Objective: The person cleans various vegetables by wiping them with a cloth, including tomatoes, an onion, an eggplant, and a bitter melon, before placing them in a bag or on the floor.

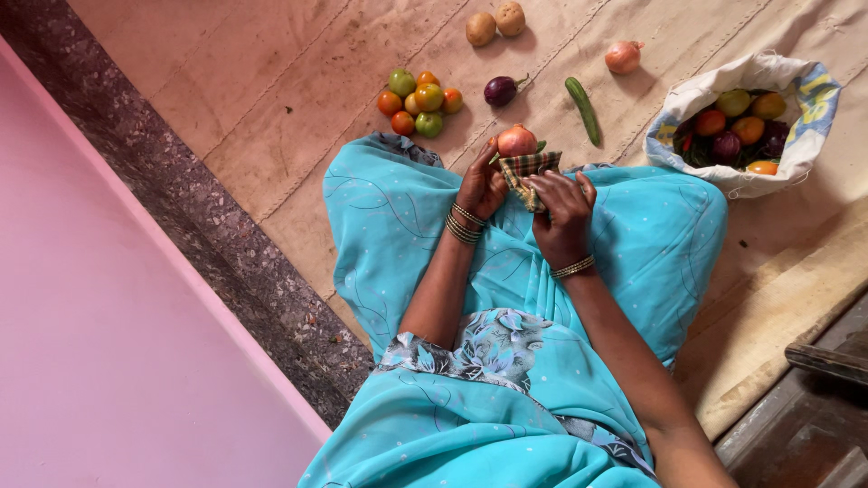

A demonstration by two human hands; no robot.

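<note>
The round red-skinned onion [516,141] sits half hidden behind the checked green-and-brown cloth [528,172], and a green stalk beside it is hard to identify. The left hand [482,188] curls its fingers against the onion's side; the right hand [562,210] pinches the cloth just below it, wrists bent over the turquoise-clad lap.

Beyond the hands on the beige woven floor mat [271,99] lie seven green and orange tomatoes [419,101], one small purple aubergine [500,89], one slim green cucumber [583,109], two brown potatoes [495,23] and a second pale red onion [623,57]. To the right, a white cloth sack [796,154] holds vegetables too heaped to count.
</note>
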